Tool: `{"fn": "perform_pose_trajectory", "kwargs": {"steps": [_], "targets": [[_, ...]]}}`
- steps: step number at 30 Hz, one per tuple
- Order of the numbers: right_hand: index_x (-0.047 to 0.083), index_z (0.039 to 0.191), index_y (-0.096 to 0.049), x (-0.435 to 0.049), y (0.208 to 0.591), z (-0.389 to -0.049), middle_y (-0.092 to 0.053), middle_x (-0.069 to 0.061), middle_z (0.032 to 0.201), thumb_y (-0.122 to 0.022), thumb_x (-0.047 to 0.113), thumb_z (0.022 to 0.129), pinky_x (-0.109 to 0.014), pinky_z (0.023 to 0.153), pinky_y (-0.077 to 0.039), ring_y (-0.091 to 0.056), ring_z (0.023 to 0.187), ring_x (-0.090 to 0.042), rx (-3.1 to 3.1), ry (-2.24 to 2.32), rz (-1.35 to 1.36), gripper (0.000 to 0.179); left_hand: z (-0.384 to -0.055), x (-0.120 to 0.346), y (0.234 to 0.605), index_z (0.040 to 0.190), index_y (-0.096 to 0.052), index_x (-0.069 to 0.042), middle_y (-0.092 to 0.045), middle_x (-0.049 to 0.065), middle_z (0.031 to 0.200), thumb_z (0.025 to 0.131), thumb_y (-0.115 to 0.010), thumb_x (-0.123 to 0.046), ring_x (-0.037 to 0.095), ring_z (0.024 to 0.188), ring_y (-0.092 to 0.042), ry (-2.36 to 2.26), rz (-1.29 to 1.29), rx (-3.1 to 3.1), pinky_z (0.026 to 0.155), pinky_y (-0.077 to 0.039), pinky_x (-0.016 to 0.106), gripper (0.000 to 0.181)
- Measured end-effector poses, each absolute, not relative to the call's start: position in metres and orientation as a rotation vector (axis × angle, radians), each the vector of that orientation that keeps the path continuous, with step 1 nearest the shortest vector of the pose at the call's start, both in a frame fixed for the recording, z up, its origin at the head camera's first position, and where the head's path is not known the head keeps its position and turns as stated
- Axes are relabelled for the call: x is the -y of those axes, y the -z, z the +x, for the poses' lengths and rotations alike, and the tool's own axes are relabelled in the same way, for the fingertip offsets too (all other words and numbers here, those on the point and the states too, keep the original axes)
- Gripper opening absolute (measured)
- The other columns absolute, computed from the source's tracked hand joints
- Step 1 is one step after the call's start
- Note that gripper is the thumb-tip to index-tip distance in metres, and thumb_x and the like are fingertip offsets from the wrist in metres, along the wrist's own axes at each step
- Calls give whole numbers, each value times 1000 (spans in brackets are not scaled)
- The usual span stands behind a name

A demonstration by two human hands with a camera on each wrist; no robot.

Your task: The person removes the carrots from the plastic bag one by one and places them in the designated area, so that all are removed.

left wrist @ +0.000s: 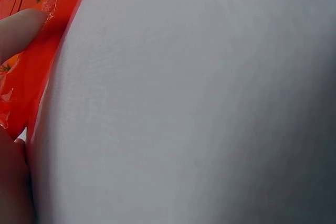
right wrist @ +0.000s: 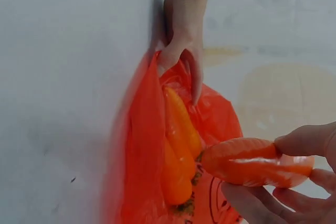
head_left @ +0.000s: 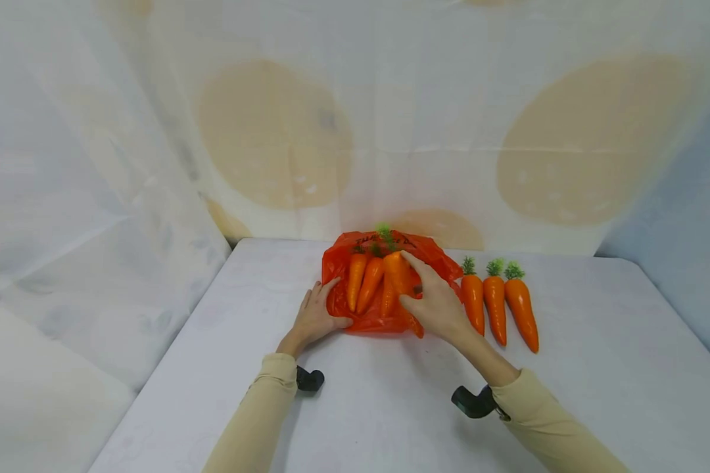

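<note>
My right hand pinches an orange carrot between thumb and fingers, above a red plastic bag. The bag lies with its mouth toward me, and several carrots with green tops are in it. At the bag's left edge is my left hand, its thumb and fingers spread against the plastic. In the right wrist view, the left hand reaches down to the bag's mouth, thumb apart from the forefinger. The left wrist view shows one finger over the red plastic.
Three more carrots lie side by side to the right of the bag, leafy tops away from me. All stand on a white-covered table. A pale cloth with tan spots hangs behind it.
</note>
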State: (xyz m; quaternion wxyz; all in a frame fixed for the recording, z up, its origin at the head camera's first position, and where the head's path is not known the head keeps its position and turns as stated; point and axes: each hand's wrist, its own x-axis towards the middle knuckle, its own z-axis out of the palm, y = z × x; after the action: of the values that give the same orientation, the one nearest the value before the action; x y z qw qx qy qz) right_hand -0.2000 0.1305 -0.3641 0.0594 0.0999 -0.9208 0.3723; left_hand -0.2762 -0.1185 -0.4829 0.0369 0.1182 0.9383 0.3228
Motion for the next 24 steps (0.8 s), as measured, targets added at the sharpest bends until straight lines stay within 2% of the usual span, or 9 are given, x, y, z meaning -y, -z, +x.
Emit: {"fn": "perform_pose_trajectory", "kwargs": {"steps": [3,8,12,18,24], "targets": [[27,146,-26,-141,366,-198,-39,-6,141,-62,15,82,-27,48,-42,-45,63,-21,2723,-1141,289,74,-277,118,483,145,-24,-30,-17,10,151,69,-72,-47,28,141,-5,-992,377,-2884,113,-5,50,91],[25,145,-27,-156,370,-199,-44,-10,136,-63,13,82,-29,60,-50,-56,82,-24,2682,-1224,236,74,-277,119,483,145,-23,-33,-17,8,152,69,-71,-49,25,141,-4,-980,357,-2875,113,-4,48,91],[25,146,-26,-167,373,-199,-45,-11,136,-62,14,83,-33,67,-53,-57,91,-27,2699,-1296,188,73,-276,120,484,145,-23,-32,-16,9,152,69,-72,-48,26,141,-4,-981,359,-2874,113,-4,48,92],[25,148,-19,-194,378,-198,-42,-15,138,-59,14,85,-37,69,-53,-56,99,-31,2721,-1301,141,75,-276,119,487,145,-24,-29,-19,9,151,69,-72,-47,26,141,-5,-980,380,-2892,114,-3,47,92],[26,148,-17,-225,381,-199,-39,-19,139,-58,13,86,-38,71,-53,-55,98,-33,2685,-1330,65,76,-277,119,487,145,-24,-30,-19,10,151,69,-72,-47,27,141,-5,-982,372,-2897,114,-3,47,92]]}}
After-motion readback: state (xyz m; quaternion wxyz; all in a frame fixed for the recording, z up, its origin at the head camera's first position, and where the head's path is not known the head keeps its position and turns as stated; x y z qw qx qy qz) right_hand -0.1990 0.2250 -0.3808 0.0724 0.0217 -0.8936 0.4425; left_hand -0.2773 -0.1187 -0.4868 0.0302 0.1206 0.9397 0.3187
